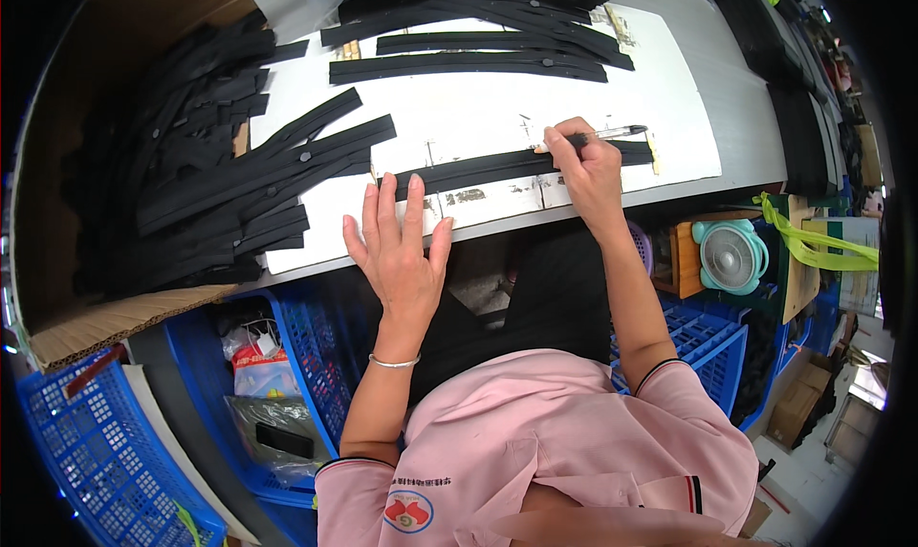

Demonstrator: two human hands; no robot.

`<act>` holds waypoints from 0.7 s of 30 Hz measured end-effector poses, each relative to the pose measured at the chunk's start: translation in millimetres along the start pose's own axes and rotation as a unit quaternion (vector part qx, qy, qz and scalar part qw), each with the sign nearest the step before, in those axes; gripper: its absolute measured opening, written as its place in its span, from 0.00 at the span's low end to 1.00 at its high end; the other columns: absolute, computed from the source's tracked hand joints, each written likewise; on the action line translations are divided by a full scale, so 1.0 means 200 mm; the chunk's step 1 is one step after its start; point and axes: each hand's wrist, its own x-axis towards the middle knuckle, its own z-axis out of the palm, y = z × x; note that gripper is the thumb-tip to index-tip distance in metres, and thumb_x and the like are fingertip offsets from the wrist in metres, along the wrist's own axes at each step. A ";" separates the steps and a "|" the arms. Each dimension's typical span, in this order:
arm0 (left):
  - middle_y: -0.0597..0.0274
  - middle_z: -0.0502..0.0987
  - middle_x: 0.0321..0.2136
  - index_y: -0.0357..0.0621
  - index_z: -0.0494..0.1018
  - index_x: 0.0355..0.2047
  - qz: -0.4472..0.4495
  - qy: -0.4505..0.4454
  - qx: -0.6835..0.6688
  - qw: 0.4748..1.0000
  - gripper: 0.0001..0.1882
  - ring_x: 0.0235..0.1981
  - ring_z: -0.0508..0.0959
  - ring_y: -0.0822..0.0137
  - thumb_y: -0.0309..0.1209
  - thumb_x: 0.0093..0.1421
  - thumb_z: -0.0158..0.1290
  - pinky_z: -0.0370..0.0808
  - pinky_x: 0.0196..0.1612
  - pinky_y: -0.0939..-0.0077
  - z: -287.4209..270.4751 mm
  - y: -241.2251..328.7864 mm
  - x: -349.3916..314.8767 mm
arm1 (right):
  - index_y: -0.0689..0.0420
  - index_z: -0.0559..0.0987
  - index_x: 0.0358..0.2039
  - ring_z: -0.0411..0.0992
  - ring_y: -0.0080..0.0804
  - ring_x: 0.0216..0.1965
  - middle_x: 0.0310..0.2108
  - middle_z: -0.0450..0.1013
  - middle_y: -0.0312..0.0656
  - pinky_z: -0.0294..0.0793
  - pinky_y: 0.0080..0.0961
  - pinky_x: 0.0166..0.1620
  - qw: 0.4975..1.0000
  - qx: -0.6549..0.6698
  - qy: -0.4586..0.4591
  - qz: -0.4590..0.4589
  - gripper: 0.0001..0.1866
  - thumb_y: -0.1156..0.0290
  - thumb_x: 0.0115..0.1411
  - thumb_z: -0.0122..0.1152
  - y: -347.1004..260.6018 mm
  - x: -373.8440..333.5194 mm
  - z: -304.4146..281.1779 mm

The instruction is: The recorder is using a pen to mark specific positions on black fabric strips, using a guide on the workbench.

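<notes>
A long black fabric strip [488, 167] lies across the white board [478, 117], close to its near edge. My left hand [397, 251] rests at the strip's left end, fingers stretched out and spread, the fingertips touching it. A pen [622, 131] with a black and clear barrel is gripped in my right hand [591, 169] over the right part of the strip. The pen slants toward the right, and my fingers partly hide it. Dark lines and smudged marks show on the board around the strip.
Loose black strips [220, 184] spill from a cardboard box [124, 322] at the left. More strips [469, 66] lie along the board's far side. Blue plastic crates [316, 356] stand below the table, and a small turquoise fan [732, 255] sits at the right.
</notes>
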 end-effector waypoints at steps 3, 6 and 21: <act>0.54 0.67 0.67 0.52 0.72 0.65 0.003 -0.001 0.004 1.000 0.30 0.71 0.60 0.54 0.41 0.63 0.61 0.46 0.72 0.45 0.00 0.00 0.00 | 0.65 0.80 0.31 0.65 0.15 0.23 0.25 0.74 0.33 0.64 0.19 0.27 0.999 0.004 -0.001 -0.049 0.11 0.71 0.69 0.61 0.03 0.00 0.03; 0.55 0.66 0.68 0.52 0.71 0.66 0.004 -0.001 0.006 1.000 0.31 0.71 0.60 0.54 0.41 0.63 0.61 0.46 0.72 0.45 0.00 -0.01 0.00 | 0.63 0.80 0.29 0.69 0.21 0.20 0.20 0.75 0.37 0.66 0.22 0.26 0.999 0.008 0.015 -0.028 0.11 0.70 0.67 0.62 0.02 0.01 0.03; 0.55 0.77 0.50 0.41 0.80 0.48 0.063 0.021 -0.251 0.966 0.16 0.50 0.74 0.55 0.27 0.59 0.64 0.67 0.55 0.59 0.14 0.37 0.24 | 0.67 0.80 0.31 0.73 0.23 0.23 0.28 0.78 0.38 0.69 0.22 0.29 0.997 -0.062 -0.013 -0.043 0.12 0.70 0.68 0.62 0.08 0.00 0.04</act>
